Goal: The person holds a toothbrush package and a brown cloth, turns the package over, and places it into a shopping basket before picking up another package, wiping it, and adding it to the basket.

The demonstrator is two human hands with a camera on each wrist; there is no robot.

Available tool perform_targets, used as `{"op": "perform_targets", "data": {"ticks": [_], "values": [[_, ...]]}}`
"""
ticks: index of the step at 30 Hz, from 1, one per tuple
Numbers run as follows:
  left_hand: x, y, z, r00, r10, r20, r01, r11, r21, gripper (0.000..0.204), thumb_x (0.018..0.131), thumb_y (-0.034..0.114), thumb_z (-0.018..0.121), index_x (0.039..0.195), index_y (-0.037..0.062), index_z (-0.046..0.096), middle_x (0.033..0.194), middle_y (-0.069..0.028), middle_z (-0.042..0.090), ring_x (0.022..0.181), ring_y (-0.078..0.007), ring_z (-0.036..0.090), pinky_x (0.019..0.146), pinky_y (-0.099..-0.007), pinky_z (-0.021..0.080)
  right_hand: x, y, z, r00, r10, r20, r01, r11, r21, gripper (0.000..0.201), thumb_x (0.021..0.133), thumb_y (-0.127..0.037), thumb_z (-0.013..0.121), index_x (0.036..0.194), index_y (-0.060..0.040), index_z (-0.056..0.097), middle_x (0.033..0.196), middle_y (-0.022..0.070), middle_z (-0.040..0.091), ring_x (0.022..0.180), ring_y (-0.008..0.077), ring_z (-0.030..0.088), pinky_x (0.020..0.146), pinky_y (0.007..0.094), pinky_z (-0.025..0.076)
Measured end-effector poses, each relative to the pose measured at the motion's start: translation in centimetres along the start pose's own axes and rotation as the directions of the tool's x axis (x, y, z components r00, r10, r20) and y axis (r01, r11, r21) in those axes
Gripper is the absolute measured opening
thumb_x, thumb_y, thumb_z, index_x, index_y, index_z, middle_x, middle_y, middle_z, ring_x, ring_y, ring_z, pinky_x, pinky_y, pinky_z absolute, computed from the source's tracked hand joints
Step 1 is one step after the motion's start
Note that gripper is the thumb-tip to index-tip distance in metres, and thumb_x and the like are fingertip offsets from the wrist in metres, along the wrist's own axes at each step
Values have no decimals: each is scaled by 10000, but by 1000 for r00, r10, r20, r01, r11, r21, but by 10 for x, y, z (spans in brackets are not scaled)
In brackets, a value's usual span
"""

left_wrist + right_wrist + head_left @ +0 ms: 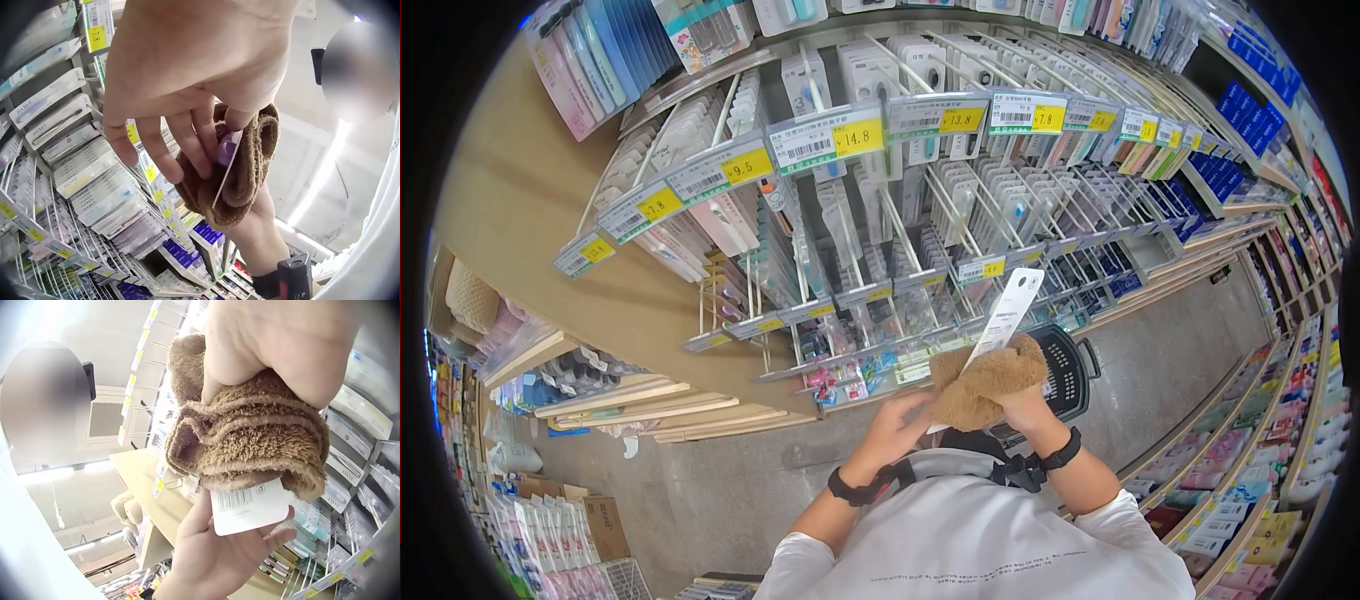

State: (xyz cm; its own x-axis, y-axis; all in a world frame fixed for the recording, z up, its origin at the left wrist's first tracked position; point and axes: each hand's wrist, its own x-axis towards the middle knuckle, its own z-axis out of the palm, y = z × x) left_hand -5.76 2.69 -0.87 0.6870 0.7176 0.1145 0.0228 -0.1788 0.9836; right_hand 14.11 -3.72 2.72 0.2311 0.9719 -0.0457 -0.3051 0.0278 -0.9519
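A folded brown fleecy cloth (990, 385) with a white hang card (1006, 312) is held in front of the body. My right hand (1027, 408) grips the cloth; from the right wrist view, that hand (275, 350) has its thumb pressed into the pile. Below it, my left hand (215, 565) lies with loosely extended fingers behind the card (250, 509), which shows a barcode. The left wrist view has the left hand (200, 69) over the cloth (250, 181), fingertips at the card's side, where something purple (228, 149) shows. The cloth's inner folds are partly hidden.
Racks of packaged toothbrushes (960, 205) with price labels (825, 138) hang in front. A black basket (1068, 375) is just beyond the right hand. Shelves of packs (1230, 500) line the right; a cardboard box (607, 527) and bagged goods (540, 535) stand lower left.
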Motion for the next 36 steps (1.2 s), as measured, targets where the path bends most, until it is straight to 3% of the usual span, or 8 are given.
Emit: {"op": "perform_targets", "data": {"ticks": [9,16,18,22,24,31,34,36], "values": [[6,12,-1,948,273,-166,-206,919,336,162,735,131,732,848,27,679,742,-113,664,682,-248,624,675,-341,462,10,-1,-9,989,-60,-134,64,998,27,526,737,6,729,1179,-7,444,1100,77,584,1018,179,581,881,330,492],[5,9,9,983,143,-111,-81,895,438,155,695,78,716,832,29,663,720,-136,644,645,-285,602,639,-346,456,5,-1,9,995,-100,30,104,978,-180,525,746,-8,719,1200,6,455,1117,82,587,1034,162,572,897,315,469],[6,5,11,945,198,-261,-111,943,314,200,660,104,703,844,36,663,714,-140,635,667,-314,592,631,-374,469,5,-1,11,989,-69,133,95,975,-198,496,749,-21,725,1187,16,494,1115,73,593,1030,140,568,895,292,457],[4,4,5,947,145,-288,-46,945,325,255,641,86,694,888,37,659,735,-146,633,687,-325,591,646,-382,470,6,2,7,983,25,180,8,984,-175,458,762,-23,715,1171,17,513,1101,69,601,1021,141,572,894,294,458],[4,6,4,953,143,-268,-58,952,301,243,638,69,690,875,26,657,744,-152,634,706,-337,598,667,-380,473,7,3,4,973,90,214,-35,967,-251,570,752,-20,710,1224,13,391,1109,85,579,1052,164,553,914,321,446],[10,17,3,959,92,-269,-39,980,196,416,632,78,716,1032,27,612,974,-145,624,905,-286,611,768,-328,474,2,-2,7,989,56,139,-24,973,-228,545,742,-44,732,1187,15,424,1083,71,578,1011,149,552,901,309,450],[8,3,-2,985,122,-123,-101,982,162,546,638,108,751,1142,36,553,1107,-131,580,1007,-243,574,849,-307,438,-2,0,1,982,35,184,12,969,-247,577,735,-64,747,1198,8,409,1070,64,573,1004,143,546,896,302,449],[5,-6,0,1000,-3,16,5,995,-96,580,656,136,772,1171,40,523,1133,-107,561,1045,-212,538,900,-302,400,-5,3,-1,972,26,235,36,965,-258,567,733,-80,755,1187,3,424,1052,61,579,993,144,553,880,300,461]]}}
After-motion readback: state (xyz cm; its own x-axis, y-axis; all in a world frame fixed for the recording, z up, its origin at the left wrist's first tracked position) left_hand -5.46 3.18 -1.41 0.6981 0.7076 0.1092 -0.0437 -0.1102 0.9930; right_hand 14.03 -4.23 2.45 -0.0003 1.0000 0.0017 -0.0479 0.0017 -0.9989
